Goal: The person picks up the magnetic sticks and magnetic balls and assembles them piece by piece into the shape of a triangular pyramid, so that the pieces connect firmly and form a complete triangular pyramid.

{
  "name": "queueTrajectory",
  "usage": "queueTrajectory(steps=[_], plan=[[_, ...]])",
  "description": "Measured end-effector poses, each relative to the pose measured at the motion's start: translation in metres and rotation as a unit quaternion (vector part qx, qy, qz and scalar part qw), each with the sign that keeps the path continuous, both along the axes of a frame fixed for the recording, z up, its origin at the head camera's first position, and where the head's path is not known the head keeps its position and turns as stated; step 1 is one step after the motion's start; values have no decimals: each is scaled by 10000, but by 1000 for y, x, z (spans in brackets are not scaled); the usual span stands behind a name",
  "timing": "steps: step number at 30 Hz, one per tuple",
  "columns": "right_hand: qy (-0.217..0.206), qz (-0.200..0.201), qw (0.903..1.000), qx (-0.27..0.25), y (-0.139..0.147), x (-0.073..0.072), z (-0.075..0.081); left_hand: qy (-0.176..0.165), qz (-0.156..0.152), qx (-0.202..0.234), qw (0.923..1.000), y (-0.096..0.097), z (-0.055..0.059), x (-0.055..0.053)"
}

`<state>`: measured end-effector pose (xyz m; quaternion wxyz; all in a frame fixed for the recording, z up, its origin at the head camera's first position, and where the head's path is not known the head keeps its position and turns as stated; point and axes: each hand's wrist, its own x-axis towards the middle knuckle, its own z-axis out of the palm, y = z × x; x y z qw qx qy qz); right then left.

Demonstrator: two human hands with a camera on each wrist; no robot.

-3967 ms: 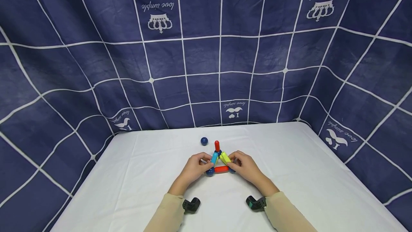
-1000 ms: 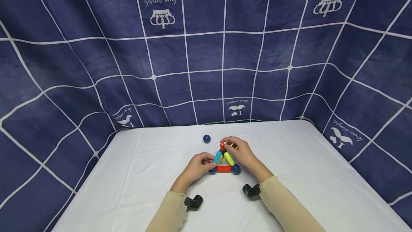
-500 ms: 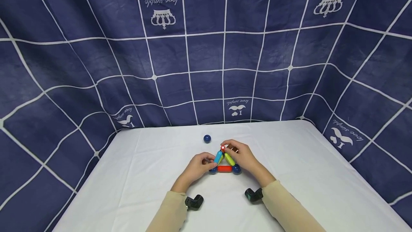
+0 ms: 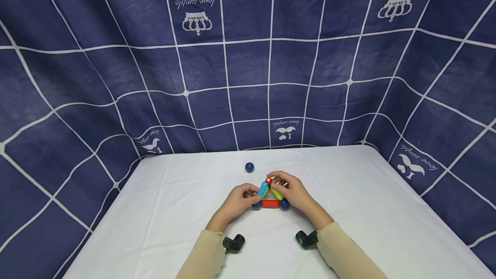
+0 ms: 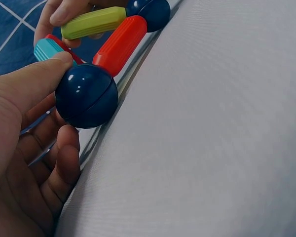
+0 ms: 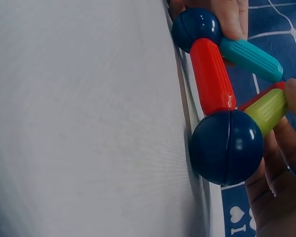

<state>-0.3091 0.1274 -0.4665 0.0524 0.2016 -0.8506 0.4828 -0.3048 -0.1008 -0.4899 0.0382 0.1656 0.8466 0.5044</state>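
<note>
Dark blue balls and coloured magnetic sticks form a triangular frame on the table. Its front red stick (image 4: 270, 203) joins the left ball (image 5: 86, 96) and the right ball (image 6: 227, 147). From the left ball rises a light blue stick (image 4: 262, 189), held by my left hand (image 4: 238, 199) with the thumb over it near the ball. A yellow-green stick (image 6: 267, 111) leaves the right ball. At the frame's top my right hand (image 4: 290, 187) pinches another red stick (image 4: 269, 180), its end tilted towards me. Its thumb overlaps the yellow-green stick's upper end. Fingers partly hide the back.
One loose dark blue ball (image 4: 249, 167) lies behind the frame, near the table's far edge. A white cloth covers the table (image 4: 186, 210). Navy curtain (image 4: 248, 68) with white lines hangs behind and at both sides.
My right hand has gone from the right side of the frame to the top red stick, which now leans towards me instead of pointing away. My left hand keeps its hold.
</note>
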Motion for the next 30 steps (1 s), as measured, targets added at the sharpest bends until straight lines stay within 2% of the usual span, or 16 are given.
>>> queueTrajectory(steps=[18,30], plan=[[5,204,9989,-414,1,4,-3,-18,-106,-2,9999,-1,0,-1],[21,172,9994,-301,2,4,-4,12,-225,-149,9996,-2,4,2]])
